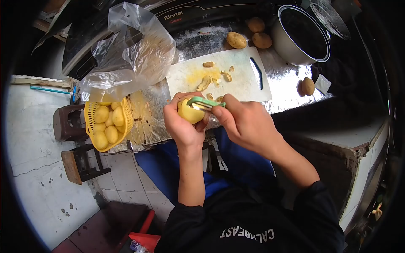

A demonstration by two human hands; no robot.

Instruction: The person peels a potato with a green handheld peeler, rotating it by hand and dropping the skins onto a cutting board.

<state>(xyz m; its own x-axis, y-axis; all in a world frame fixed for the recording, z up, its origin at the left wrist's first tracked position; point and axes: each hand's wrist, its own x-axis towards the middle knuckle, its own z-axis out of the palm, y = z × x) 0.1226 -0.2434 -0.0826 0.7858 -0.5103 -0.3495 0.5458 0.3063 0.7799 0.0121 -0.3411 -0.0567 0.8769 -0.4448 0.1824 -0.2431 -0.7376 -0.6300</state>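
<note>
In my left hand (pixel 184 127) lies a mostly peeled yellow potato (pixel 190 113), its fingers wrapped around the far side. My right hand (pixel 247 122) grips a green-handled peeler (pixel 206 102), whose head rests against the top of the potato. Just beyond both hands is a white cutting board (pixel 181 78) with a yellow stain. Strips of potato peel (pixel 204 83) and a small brown piece (pixel 208 64) are scattered on it. To the left, a yellow plastic basket (pixel 89 119) holds several peeled potatoes (pixel 111 134).
Unpeeled potatoes (pixel 236 40) sit behind the board, and another potato (pixel 308 86) lies at the right. A large pot (pixel 291 42) stands at the back right beside a wire strainer (pixel 331 19). A clear plastic bag (pixel 139 50) covers the back left. Stools (pixel 71 166) stand on the floor.
</note>
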